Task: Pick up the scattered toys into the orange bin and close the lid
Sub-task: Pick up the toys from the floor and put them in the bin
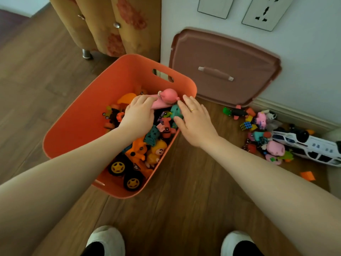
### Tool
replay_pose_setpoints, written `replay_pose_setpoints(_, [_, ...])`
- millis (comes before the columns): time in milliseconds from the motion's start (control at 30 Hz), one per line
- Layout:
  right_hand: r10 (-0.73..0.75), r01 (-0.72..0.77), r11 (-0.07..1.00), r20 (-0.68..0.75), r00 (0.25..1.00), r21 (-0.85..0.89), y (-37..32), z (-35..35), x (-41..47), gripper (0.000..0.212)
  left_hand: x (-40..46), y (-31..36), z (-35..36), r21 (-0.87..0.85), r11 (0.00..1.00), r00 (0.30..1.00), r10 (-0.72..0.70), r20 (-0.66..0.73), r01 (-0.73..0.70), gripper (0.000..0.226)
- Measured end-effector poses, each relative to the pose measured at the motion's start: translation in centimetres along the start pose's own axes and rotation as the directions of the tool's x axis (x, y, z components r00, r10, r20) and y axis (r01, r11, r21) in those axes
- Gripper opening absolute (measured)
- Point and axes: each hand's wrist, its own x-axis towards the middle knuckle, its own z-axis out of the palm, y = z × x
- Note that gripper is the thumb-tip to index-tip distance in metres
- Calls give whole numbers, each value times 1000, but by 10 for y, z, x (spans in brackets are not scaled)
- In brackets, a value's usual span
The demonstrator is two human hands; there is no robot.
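Observation:
The orange bin (81, 115) stands on the wooden floor, holding several toys, among them an orange truck with yellow wheels (129, 169). My left hand (138, 115) is inside the bin, its fingers closed on a pink toy (166, 98) near the far rim. My right hand (193, 122) hovers over the bin's right rim, fingers spread, touching a teal toy (176, 110). The brown lid (225, 69) leans against the wall behind the bin. A pile of scattered toys (265, 133) lies on the floor to the right.
A white toy vehicle (310, 146) lies by the baseboard at the right, and an orange scrap (307, 176) sits on the floor nearby. A patterned cabinet (110, 23) stands behind the bin. My two feet (107, 241) show at the bottom.

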Motion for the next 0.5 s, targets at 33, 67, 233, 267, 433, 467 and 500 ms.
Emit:
replay_pose_setpoints(33, [12,-12,1000,-23,1000,22,12,-1,-5,55,1,12,1,-25,997,997,76,-17,-76,44])
replay_pose_setpoints(67, [24,-23,999,-34,999,41,25,-1,-10,56,2,26,2,-37,986,986,160,-39,-161,43])
replay_pose_setpoints(233, [237,-238,971,43,970,0,114,7,-43,51,3,110,21,-1,897,894,440,-84,-442,38])
replay_pose_setpoints(267, [293,-293,956,66,954,-9,138,9,-55,48,3,129,30,2,888,888,460,-18,-460,37])
replay_pose_setpoints(433, [547,-535,837,222,807,-118,230,13,-116,39,11,174,92,48,855,818,476,322,-517,38])
replay_pose_setpoints(467, [582,-572,812,252,773,-120,245,12,-129,38,14,182,107,55,851,796,463,390,-522,39])
replay_pose_setpoints(500, [581,-572,811,283,763,-124,255,14,-137,37,17,184,117,58,861,784,431,446,-506,41])
